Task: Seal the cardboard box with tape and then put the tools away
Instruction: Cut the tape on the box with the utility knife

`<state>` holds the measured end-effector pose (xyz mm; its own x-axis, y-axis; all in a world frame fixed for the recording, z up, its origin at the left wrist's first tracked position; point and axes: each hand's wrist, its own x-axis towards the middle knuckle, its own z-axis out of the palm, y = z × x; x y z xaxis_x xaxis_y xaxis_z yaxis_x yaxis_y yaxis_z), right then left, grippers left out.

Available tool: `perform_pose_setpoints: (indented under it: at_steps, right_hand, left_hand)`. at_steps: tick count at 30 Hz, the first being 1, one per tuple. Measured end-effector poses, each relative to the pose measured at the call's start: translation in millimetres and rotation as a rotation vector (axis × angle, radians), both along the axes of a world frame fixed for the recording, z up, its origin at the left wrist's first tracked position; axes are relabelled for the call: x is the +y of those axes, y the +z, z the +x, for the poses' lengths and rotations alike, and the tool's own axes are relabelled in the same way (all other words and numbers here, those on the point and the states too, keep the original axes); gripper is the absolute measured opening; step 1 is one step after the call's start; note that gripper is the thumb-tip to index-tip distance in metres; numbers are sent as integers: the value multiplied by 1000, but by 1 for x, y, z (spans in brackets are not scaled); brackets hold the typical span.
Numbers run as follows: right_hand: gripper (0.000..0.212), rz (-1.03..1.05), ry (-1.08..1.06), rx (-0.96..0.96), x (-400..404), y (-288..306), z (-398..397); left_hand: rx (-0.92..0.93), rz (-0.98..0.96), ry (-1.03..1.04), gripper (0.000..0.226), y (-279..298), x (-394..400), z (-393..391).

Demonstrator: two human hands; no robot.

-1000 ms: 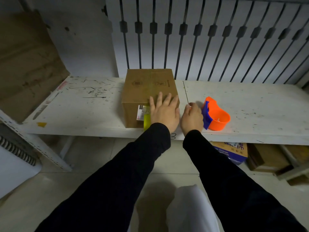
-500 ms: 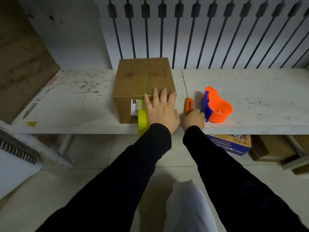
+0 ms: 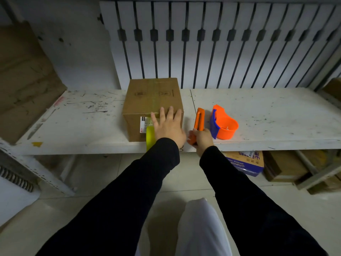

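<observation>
— Orange is the colour to follow: where does the cutter lie from your fingers?

— Your right hand (image 3: 202, 140) is closed around the near end of the orange box cutter (image 3: 199, 120). Its long body runs away from your knuckles toward twelve o'clock, tilted a touch to one. It sits just beside the right face of the cardboard box (image 3: 153, 100).

— And the box itself?

— It stands on the white shelf (image 3: 276, 111), at about eleven o'clock from your right hand. Your left hand (image 3: 168, 126) lies flat and spread over its near top edge, fingers open, gripping nothing. A loose tail of yellow tape (image 3: 150, 138) hangs down the front face and past the shelf's near edge, at about eight o'clock from that left hand.

— Which hand is nearer the tape?

— The left, though it holds no blade. You would likely need to bring the cutter leftward, toward nine o'clock, across in front of your left wrist, to reach the tail. The orange tape dispenser (image 3: 224, 124) rests at two o'clock from your right hand, close by.
</observation>
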<state>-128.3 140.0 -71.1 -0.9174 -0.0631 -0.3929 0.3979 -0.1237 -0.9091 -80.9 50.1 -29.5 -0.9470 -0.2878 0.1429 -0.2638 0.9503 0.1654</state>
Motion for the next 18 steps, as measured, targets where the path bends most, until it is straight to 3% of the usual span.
perform_pose_setpoints:
  at_steps: [4,18]
  right_hand:
    - [9,-163,20,24,3,22,20]
    - [17,3,75,169,11,56,70]
  left_hand:
    - [-37,57,34,58,14,3,15]
    - [-32,68,82,52,29,10,66]
